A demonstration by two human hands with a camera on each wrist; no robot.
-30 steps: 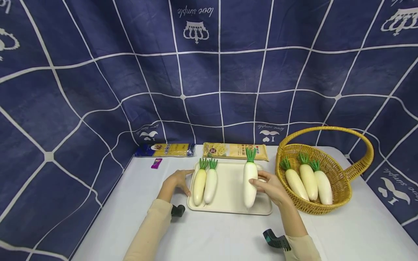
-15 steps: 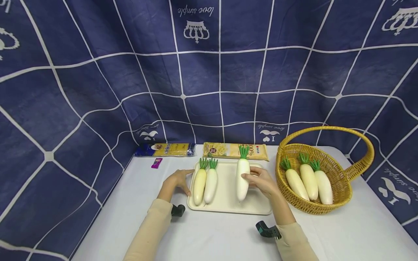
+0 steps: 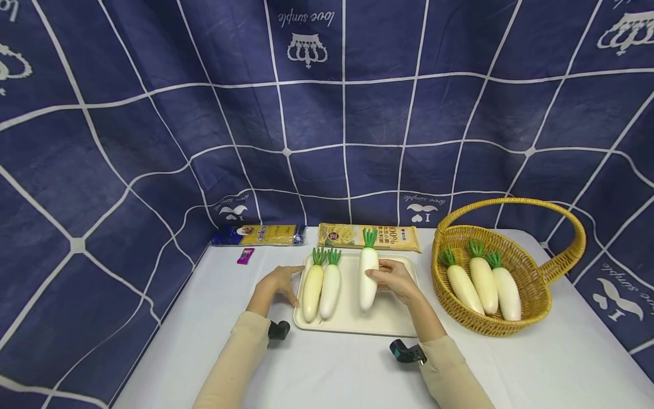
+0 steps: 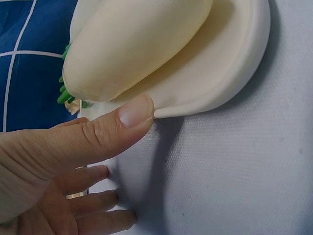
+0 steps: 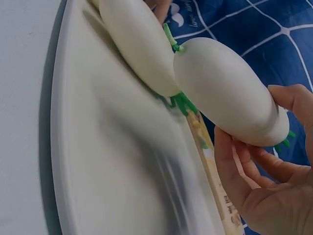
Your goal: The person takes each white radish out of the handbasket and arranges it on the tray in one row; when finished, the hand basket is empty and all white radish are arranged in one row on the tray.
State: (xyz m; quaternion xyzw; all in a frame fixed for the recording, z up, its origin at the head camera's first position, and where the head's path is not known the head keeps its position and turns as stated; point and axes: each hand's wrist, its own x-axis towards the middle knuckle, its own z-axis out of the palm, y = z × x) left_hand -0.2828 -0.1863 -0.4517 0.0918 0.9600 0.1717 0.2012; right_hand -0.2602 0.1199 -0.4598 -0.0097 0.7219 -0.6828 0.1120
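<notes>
My right hand (image 3: 397, 279) grips a white radish (image 3: 368, 278) with green leaf tops, thumb on one side and fingers on the other. The radish hangs above the cream tray (image 3: 352, 324), its shadow falling on the tray floor in the right wrist view. Two more radishes lie side by side at the tray's left end, a yellowish radish (image 3: 312, 292) and a whiter radish (image 3: 330, 291). At that end my left hand (image 3: 278, 284) rests its thumb (image 4: 132, 115) on the tray's rim, the other fingers stretched out loosely and holding nothing.
Right of the tray stands a wicker basket (image 3: 541, 301) with a tall handle and three radishes inside. Behind the tray lie a yellow pasta packet (image 3: 342, 236) and a blue-and-yellow pasta packet (image 3: 265, 234). A small purple wrapped sweet (image 3: 245, 255) is at the left.
My right hand has carried the radish leftward over the tray, from its right end toward the two lying radishes. The left hand has stayed at the rim.
</notes>
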